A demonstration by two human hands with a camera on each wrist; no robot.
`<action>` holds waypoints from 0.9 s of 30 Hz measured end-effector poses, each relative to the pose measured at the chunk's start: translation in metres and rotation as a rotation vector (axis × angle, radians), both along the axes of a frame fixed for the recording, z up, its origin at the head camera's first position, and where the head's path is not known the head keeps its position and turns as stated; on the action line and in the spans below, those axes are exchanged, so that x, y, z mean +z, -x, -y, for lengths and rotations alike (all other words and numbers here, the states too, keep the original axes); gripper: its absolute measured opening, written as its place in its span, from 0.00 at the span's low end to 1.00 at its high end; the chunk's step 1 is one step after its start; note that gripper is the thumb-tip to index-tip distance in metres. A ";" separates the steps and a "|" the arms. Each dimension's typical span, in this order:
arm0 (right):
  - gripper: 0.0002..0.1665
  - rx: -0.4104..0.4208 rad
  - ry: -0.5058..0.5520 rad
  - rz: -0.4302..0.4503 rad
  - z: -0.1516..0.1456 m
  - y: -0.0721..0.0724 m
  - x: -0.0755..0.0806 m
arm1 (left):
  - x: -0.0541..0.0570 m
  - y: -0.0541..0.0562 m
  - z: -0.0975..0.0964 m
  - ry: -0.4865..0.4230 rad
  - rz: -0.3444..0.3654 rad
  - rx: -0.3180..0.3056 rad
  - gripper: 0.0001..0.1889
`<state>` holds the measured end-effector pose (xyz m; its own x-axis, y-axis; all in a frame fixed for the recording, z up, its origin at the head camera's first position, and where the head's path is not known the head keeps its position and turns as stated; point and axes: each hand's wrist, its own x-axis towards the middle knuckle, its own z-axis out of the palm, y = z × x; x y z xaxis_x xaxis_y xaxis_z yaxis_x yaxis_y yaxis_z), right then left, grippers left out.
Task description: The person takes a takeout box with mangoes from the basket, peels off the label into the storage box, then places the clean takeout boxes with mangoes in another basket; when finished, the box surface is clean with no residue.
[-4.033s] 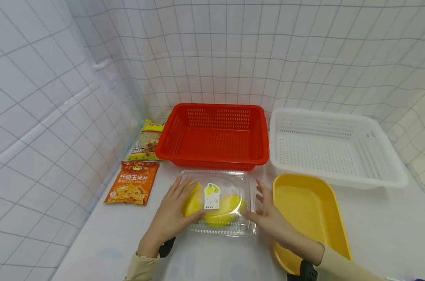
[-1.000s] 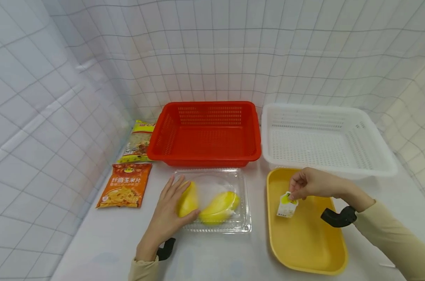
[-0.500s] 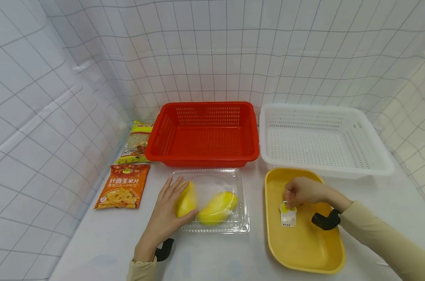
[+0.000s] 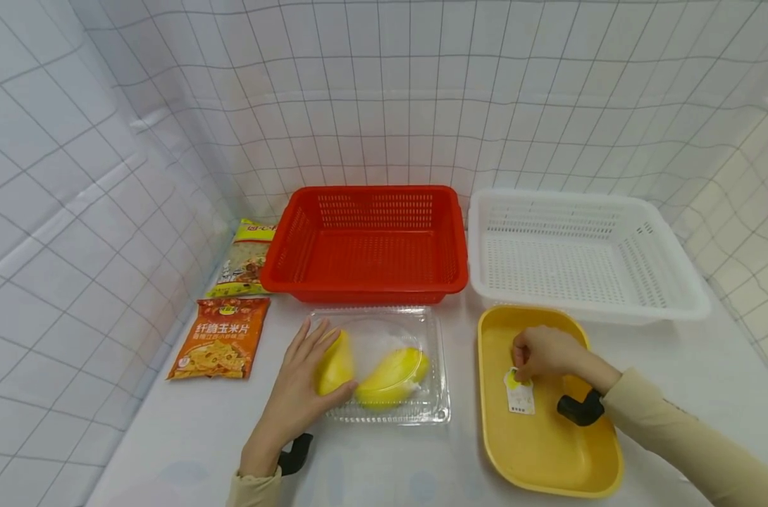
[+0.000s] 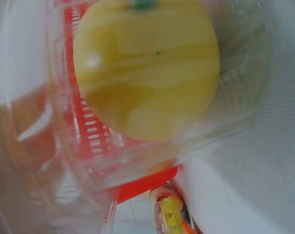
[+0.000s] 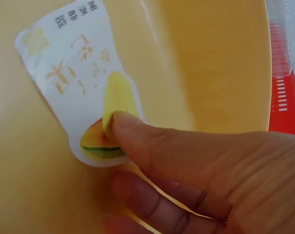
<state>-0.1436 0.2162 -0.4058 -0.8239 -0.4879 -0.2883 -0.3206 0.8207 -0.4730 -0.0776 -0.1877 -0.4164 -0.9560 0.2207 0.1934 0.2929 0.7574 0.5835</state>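
One red perforated plastic basket (image 4: 365, 296) and one white perforated plastic basket (image 4: 549, 299) make two; there is one yellow plastic tray (image 4: 549, 454) and one clear plastic box (image 4: 384, 331). Two yellow fruits (image 4: 393, 380) show, with one white printed label (image 4: 520, 400), one orange printed bag (image 4: 219, 338) and one yellow-banded printed bag (image 4: 244, 260). Of the person, one bare left hand (image 4: 303, 384), one bare right hand (image 4: 545, 352), two beige sleeves (image 4: 676, 426) and two black wrist pieces (image 4: 580, 410) appear.

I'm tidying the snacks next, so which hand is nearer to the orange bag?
Left. The left hand rests on the clear container, just right of the orange bag; the right hand is farther right, over the yellow tray, pinching a label.
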 end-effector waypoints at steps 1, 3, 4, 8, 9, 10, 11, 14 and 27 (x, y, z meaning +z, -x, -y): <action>0.15 -0.005 -0.009 -0.012 0.000 0.000 -0.001 | 0.000 0.000 0.000 0.001 0.000 0.001 0.43; 0.16 -0.021 -0.022 -0.031 0.000 -0.001 -0.003 | 0.000 -0.001 0.000 -0.001 0.001 0.004 0.42; 0.17 -0.026 -0.028 -0.042 0.000 -0.001 -0.003 | 0.000 -0.001 0.000 -0.001 0.003 0.005 0.42; 0.16 -0.008 -0.034 -0.084 0.000 -0.005 -0.004 | 0.001 -0.002 0.000 -0.006 0.004 0.006 0.42; 0.16 0.009 -0.038 -0.098 0.000 -0.007 -0.004 | 0.001 -0.002 -0.001 -0.008 0.004 0.006 0.42; 0.15 0.027 -0.040 -0.104 0.000 -0.008 -0.002 | 0.001 -0.002 -0.001 -0.009 0.003 0.005 0.42; 0.14 0.049 -0.035 -0.108 -0.002 -0.009 0.000 | 0.001 -0.002 -0.001 -0.011 0.002 0.004 0.42; 0.09 0.108 -0.015 -0.120 -0.010 -0.011 0.011 | 0.000 -0.001 -0.001 -0.011 -0.005 0.001 0.42; 0.08 -0.196 0.235 -0.256 -0.109 0.011 0.080 | 0.001 -0.002 -0.001 -0.011 -0.014 0.002 0.41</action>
<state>-0.1545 0.3251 -0.3257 -0.9388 -0.3423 0.0395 -0.3004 0.7568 -0.5805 -0.0759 -0.1862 -0.4159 -0.9536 0.2165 0.2094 0.2997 0.7513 0.5879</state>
